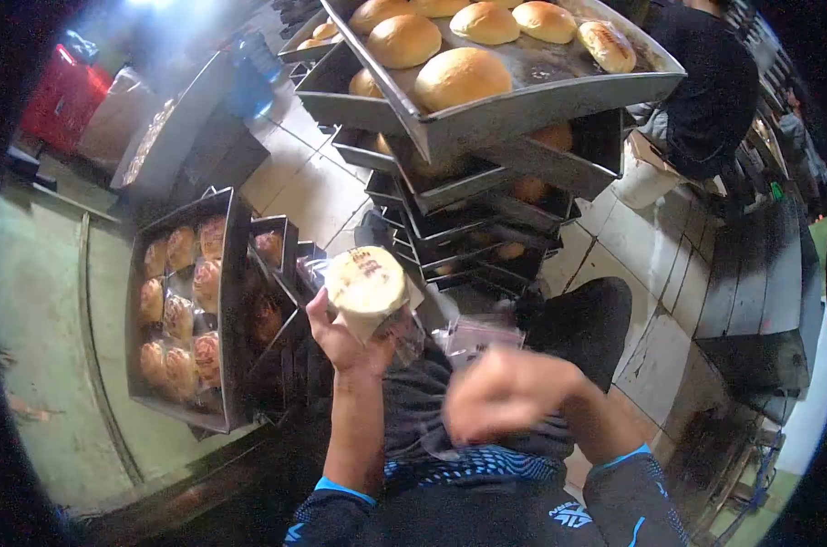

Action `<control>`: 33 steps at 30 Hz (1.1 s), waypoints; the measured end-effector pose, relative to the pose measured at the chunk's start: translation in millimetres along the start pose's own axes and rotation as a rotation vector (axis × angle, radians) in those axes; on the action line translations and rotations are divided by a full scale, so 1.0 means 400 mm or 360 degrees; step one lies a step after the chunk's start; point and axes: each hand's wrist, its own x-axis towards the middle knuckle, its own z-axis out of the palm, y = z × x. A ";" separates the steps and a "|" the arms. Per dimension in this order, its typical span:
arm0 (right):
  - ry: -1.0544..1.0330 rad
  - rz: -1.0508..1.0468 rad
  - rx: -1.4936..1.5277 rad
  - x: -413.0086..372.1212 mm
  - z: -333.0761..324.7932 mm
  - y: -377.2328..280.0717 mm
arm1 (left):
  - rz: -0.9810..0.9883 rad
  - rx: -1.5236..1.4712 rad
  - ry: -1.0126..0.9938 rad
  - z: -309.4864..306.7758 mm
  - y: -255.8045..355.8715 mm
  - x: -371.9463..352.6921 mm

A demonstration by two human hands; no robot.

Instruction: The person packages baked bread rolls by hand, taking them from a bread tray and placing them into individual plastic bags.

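My left hand is wrapped round a pale round bun in a clear bag, whose top shows dark marks. The loose end of the bag sticks out at the bun's left. Over my lap, my right hand is smeared by motion, and its fingers cannot be made out. Just above it lie clear plastic bags with dark print, on or near my legs.
A tall stack of metal trays stands ahead, its top tray holding golden buns. At left, another tray holds bagged buns. A person in dark clothes is at the upper right, beside a carton.
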 end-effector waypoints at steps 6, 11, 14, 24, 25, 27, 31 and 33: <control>0.1681 -0.0364 -0.1300 0.060 0.017 0.077 | -0.0324 0.0357 0.0345 -0.041 -0.125 -0.106; 0.1960 -0.0133 -0.0220 0.079 0.023 0.133 | 0.1198 0.1666 -0.0120 -0.115 -0.125 -0.089; 0.1722 -0.0087 -0.0637 0.097 0.001 0.076 | 0.1590 0.2087 -0.0041 -0.098 -0.032 -0.086; 0.1514 -0.0232 -0.0838 0.153 -0.011 0.309 | 0.1764 0.2406 0.0209 -0.321 0.020 -0.072; 0.1532 -0.0194 -0.0956 0.156 -0.001 0.312 | 0.1792 0.2343 0.0211 -0.309 0.015 -0.071; 0.1557 -0.0177 -0.1235 0.173 -0.020 0.319 | 0.1788 0.2323 0.0121 -0.294 0.011 -0.047; 0.1491 -0.0277 -0.1385 0.288 -0.078 0.355 | 0.1880 0.2272 0.0238 -0.251 -0.009 0.062; 0.1965 -0.0026 -0.1066 0.310 -0.101 0.347 | 0.1496 0.1968 0.0523 -0.255 0.014 0.069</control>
